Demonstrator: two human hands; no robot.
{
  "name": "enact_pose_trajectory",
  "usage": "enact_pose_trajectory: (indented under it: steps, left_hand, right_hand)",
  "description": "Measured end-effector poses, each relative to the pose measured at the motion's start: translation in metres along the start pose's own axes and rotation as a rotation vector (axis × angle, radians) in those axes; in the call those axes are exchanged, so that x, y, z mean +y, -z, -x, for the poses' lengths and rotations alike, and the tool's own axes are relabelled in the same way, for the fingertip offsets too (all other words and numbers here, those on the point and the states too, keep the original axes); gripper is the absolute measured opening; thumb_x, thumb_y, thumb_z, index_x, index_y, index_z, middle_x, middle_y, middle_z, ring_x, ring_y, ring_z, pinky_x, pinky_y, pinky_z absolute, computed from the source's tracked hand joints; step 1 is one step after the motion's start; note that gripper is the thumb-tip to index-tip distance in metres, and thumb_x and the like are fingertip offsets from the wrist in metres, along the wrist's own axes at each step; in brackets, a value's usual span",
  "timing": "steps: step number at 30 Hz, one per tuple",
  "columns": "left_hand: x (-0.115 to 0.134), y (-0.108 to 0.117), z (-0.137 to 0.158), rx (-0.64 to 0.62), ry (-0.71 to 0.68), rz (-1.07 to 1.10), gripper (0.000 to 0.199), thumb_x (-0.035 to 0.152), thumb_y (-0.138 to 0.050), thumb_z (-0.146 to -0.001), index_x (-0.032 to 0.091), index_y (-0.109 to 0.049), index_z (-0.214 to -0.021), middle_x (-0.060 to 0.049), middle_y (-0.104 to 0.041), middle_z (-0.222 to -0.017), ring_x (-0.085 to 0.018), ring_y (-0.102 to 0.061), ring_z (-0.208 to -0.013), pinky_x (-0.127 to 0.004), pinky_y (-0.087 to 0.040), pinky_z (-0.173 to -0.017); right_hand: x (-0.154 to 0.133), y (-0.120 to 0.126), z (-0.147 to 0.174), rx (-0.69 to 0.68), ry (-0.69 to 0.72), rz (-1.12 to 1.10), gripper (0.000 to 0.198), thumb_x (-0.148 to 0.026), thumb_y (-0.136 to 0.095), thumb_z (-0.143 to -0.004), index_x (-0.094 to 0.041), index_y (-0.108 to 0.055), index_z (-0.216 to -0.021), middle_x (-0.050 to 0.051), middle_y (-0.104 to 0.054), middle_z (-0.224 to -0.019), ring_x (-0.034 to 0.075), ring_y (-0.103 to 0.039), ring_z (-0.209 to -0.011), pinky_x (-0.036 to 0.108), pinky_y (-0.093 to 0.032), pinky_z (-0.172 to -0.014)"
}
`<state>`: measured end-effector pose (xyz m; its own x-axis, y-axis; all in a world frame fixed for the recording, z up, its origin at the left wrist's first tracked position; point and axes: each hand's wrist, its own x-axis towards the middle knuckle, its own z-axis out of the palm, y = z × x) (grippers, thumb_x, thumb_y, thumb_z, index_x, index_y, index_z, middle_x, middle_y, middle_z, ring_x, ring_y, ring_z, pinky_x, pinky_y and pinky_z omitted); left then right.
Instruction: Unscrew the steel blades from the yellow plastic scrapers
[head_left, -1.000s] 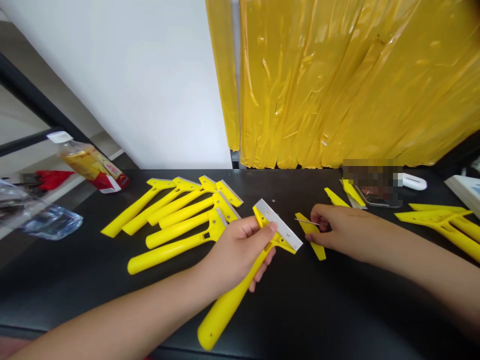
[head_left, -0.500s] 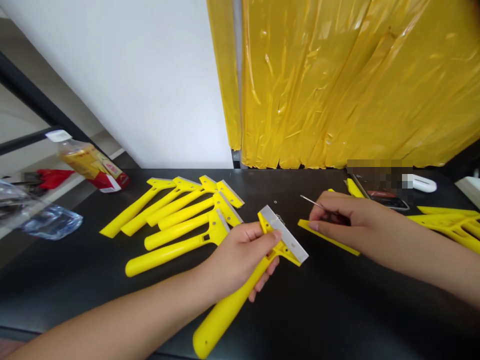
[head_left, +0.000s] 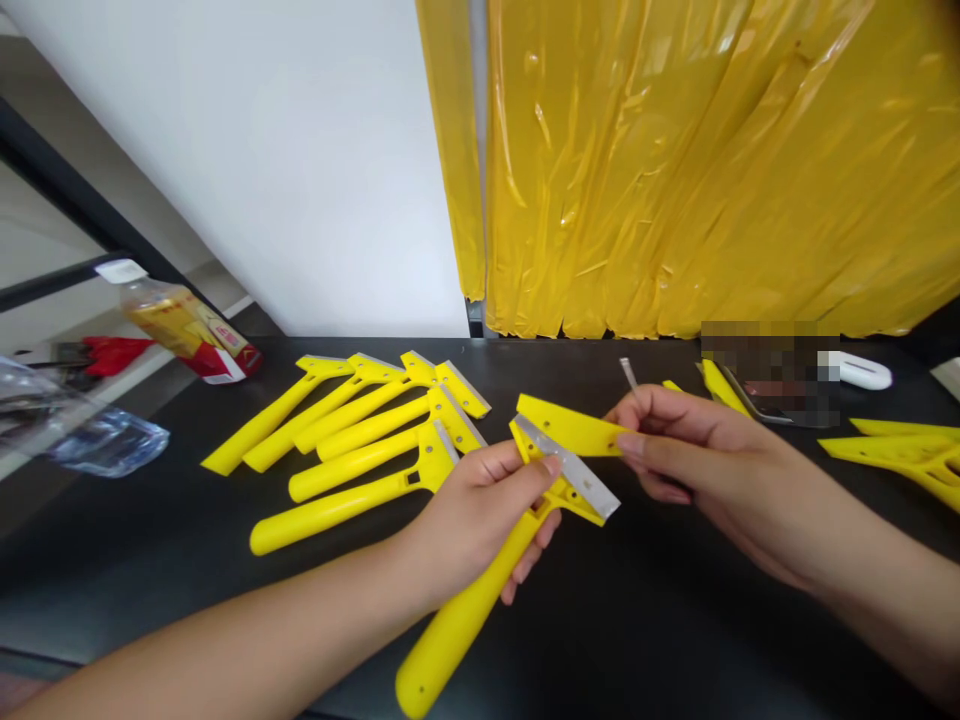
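Observation:
My left hand is closed round a yellow scraper just below its head, the thumb pressing on the grey blade. Pinched in my right hand is a flat yellow cover plate with small holes, its far end beside the blade's upper corner. A thin metal tool, its kind unclear, sticks up from the same hand. Several other yellow scrapers with blades lie fanned out left of my hands.
On the black table, more yellow scraper handles lie at the right. A phone and a white oval object are behind my right hand. A drink bottle stands back left. Yellow plastic sheeting hangs behind.
My right hand has lifted the yellow cover plate off the table and brought it left to the scraper head. The metal tool now points upward. My left hand is nearly still.

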<state>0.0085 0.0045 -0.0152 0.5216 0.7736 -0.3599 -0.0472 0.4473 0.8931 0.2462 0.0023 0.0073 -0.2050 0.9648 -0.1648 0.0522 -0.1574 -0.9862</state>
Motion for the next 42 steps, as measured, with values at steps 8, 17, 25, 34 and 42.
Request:
enact_pose_trajectory:
  steps: [8, 17, 25, 34, 42]
  left_hand:
    - [0.005, -0.001, 0.001, 0.043, -0.073, 0.02, 0.032, 0.05, -0.064, -0.104, 0.021, -0.061, -0.09, 0.006, -0.059, -0.06, -0.009, -0.05, -0.038, -0.016, -0.044, -0.031]
    - [0.004, 0.006, -0.004, -0.001, -0.101, 0.092, 0.04, 0.059, -0.06, -0.103, 0.02, -0.059, -0.096, 0.003, -0.063, -0.066, -0.01, -0.051, -0.037, -0.018, -0.044, -0.031]
    - [-0.001, 0.003, -0.004, -0.021, -0.136, 0.031, 0.045, 0.063, -0.073, -0.097, 0.021, -0.058, -0.094, 0.005, -0.063, -0.068, -0.007, -0.051, -0.041, -0.015, -0.044, -0.032]
    - [-0.004, 0.003, -0.003, -0.038, -0.118, 0.006, 0.032, 0.049, -0.074, -0.099, 0.021, -0.058, -0.095, 0.005, -0.064, -0.07, -0.006, -0.052, -0.041, -0.013, -0.046, -0.033]
    - [-0.005, 0.002, -0.003, -0.049, -0.084, -0.016, 0.04, 0.058, -0.072, -0.1, 0.021, -0.059, -0.095, 0.005, -0.063, -0.068, -0.007, -0.052, -0.041, -0.014, -0.045, -0.032]
  right_hand:
    - [0.014, -0.008, 0.001, -0.072, -0.015, 0.016, 0.032, -0.054, -0.081, -0.094, -0.024, -0.07, -0.091, -0.003, -0.055, -0.08, 0.011, -0.036, -0.068, 0.026, -0.027, -0.056]
    - [0.011, -0.006, -0.005, -0.063, 0.086, 0.247, 0.032, -0.055, -0.077, -0.096, -0.025, -0.073, -0.087, -0.003, -0.063, -0.08, 0.013, -0.047, -0.073, 0.028, -0.037, -0.067]
    - [0.012, -0.016, -0.005, -0.052, 0.106, 0.273, 0.023, -0.043, -0.08, -0.09, -0.025, -0.067, -0.089, -0.003, -0.056, -0.078, 0.015, -0.049, -0.073, 0.028, -0.041, -0.066]
    - [0.017, -0.015, -0.011, -0.093, 0.108, 0.185, 0.024, -0.05, -0.075, -0.095, -0.026, -0.075, -0.098, 0.001, -0.066, -0.092, 0.017, -0.056, -0.085, 0.031, -0.047, -0.077]
    - [0.021, -0.013, -0.012, -0.117, 0.095, 0.174, 0.022, -0.048, -0.08, -0.091, -0.027, -0.076, -0.097, 0.001, -0.068, -0.09, 0.018, -0.058, -0.083, 0.031, -0.047, -0.073]
